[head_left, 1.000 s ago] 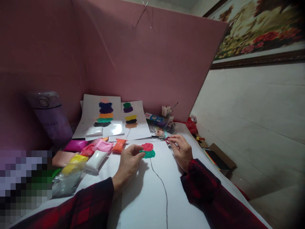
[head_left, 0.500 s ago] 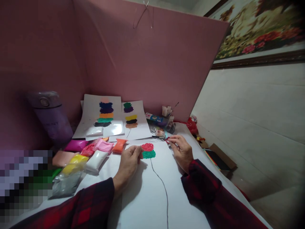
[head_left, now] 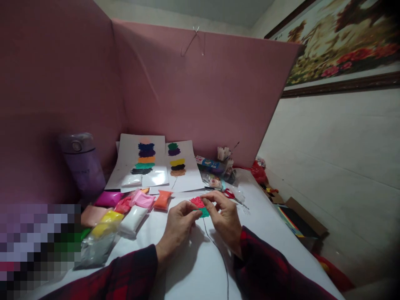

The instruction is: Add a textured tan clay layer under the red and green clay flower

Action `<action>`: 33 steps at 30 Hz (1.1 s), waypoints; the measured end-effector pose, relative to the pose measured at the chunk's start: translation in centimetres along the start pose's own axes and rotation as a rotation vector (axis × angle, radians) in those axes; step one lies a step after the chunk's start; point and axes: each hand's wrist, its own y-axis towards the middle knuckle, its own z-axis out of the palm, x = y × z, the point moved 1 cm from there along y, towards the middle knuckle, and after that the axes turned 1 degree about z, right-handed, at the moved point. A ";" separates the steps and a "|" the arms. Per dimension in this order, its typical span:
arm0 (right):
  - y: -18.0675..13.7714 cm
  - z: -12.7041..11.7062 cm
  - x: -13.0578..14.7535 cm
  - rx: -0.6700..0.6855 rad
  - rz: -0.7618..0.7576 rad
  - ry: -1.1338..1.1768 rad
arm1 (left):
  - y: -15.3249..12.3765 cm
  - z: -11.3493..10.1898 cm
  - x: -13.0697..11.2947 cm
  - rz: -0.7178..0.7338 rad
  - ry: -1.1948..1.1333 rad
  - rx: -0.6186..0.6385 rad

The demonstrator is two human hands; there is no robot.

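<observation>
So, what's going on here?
Someone is busy at a paper. The left hand has its fingers by the green patch; the right hand is by the red patch. What they hold, if anything, is too small to tell. Packets lie to the left, scissors just beyond the right hand.

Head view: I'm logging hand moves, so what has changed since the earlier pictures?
The right hand has moved left from the scissors to the red patch; whether it let go of anything is unclear. The left hand has shifted slightly right, now hiding part of the green patch. The camera has tilted up. The bottle and white bag stayed put.
</observation>
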 end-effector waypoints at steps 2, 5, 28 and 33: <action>-0.8 0.6 0.0 -0.024 -0.017 0.000 | -0.1 -0.1 0.0 0.017 0.029 0.019; -1.8 0.7 -0.9 -0.014 -0.079 -0.010 | -0.2 -0.2 0.0 0.026 0.043 0.066; -2.2 0.5 -1.7 0.043 -0.144 0.101 | -0.3 -0.2 0.1 -0.064 -0.154 0.188; -2.3 0.3 -1.6 0.061 -0.107 0.079 | -0.2 -0.4 0.2 -0.022 -0.144 0.224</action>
